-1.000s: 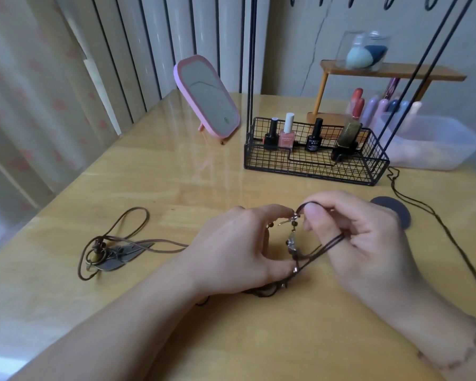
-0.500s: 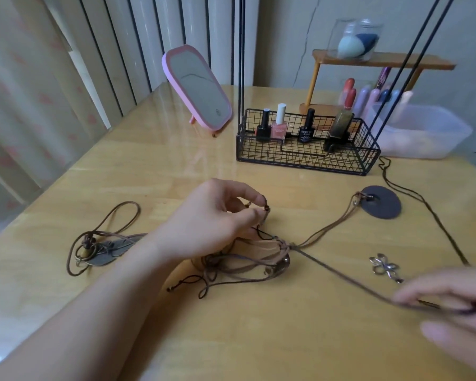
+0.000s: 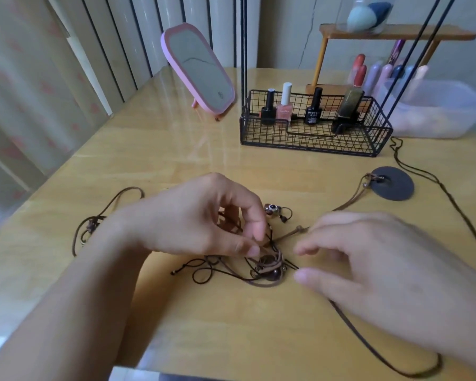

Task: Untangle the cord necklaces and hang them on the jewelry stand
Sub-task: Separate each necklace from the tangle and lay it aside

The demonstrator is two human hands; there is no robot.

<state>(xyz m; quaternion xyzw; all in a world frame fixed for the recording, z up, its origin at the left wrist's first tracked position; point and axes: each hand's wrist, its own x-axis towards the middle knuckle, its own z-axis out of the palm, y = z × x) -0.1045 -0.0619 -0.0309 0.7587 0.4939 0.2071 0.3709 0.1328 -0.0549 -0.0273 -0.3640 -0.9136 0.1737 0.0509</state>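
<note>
Since half a second ago, right hand [image 3: 390,273] has returned from the table's near edge to the tangle [image 3: 264,266], fingers loosely spread, holding nothing. Left hand [image 3: 204,218] pinches a cord just above it. Tangle lies between both hands, right fingertips just beside.

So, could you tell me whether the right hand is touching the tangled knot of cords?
Apart. In the head view the right hand hovers beside the tangled knot of cords; bare table shows between its fingertips and the knot.
</note>
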